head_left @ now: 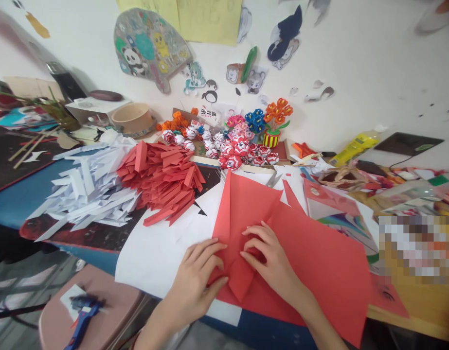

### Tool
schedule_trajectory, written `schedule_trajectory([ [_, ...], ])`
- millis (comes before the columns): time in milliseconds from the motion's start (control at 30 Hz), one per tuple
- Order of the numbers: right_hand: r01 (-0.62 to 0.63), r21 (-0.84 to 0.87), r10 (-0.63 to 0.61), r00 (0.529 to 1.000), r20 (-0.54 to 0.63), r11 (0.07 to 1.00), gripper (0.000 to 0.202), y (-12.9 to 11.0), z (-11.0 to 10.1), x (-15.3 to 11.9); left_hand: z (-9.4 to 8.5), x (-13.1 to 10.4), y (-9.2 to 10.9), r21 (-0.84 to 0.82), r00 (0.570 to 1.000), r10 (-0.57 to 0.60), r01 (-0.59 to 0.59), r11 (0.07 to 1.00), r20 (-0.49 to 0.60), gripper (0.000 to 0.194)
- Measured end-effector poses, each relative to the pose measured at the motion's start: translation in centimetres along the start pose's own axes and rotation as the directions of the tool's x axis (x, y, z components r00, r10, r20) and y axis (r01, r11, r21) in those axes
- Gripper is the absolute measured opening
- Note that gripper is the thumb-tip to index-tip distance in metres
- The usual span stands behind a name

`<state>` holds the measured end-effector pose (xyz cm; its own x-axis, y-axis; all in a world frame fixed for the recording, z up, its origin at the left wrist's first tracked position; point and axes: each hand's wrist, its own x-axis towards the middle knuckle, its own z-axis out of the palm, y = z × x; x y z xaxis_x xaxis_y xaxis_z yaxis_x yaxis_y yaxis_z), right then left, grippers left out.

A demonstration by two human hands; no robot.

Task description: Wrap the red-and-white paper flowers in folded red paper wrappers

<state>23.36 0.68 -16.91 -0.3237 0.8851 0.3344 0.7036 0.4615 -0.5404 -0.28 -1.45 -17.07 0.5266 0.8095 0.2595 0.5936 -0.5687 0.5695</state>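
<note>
A folded red paper (246, 197) lies in front of me, a crease running down its left side and its near end coming to a point. My left hand (198, 277) is at its left edge, fingers bent, with the paper edge between fingertips and thumb. On the right part of the paper rests my right hand (270, 255), fingers curled and apart from the thumb, fingertips touching the surface. Beneath is a larger red sheet (326, 262), spread to the right. White paper (162, 248) lies under both on the left.
Heaps of folded red strips (162, 180) and white strips (89, 189) sit at the left. Behind are paper flowers (233, 150), scissors (272, 179) and a yellow bottle (357, 146). A blue glue gun (83, 321) lies on a pink stool (118, 291).
</note>
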Motion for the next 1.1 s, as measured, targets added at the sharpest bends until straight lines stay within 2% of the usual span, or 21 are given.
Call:
schedule_trajectory([
  [400, -0.007, -0.055, 0.008, 1.0, 0.012, 0.998, 0.01, -0.2, 0.5, -0.6, 0.6, 0.6, 0.4, -0.04, 0.995, -0.089, 0.087, 0.995, -0.034, 0.017],
  [767, -0.009, -0.123, 0.01, 1.0, 0.001, 0.992, 0.012, -0.4, 0.8, -1.3, 0.7, 0.8, 0.0, -0.011, 0.998, -0.05, 0.049, 0.999, -0.034, 0.022],
  [1000, 0.008, -0.234, 0.005, 0.999, 0.054, 0.972, 0.024, -1.0, 1.0, -1.9, 0.9, 0.7, -0.2, -0.006, 0.998, -0.039, 0.039, 0.999, -0.043, 0.024],
  [1100, -0.007, -0.296, 0.028, 0.997, 0.066, 0.955, 0.048, -1.1, 1.3, -2.1, 1.0, 0.7, -0.2, -0.013, 0.998, -0.048, 0.047, 0.999, -0.039, 0.023],
])
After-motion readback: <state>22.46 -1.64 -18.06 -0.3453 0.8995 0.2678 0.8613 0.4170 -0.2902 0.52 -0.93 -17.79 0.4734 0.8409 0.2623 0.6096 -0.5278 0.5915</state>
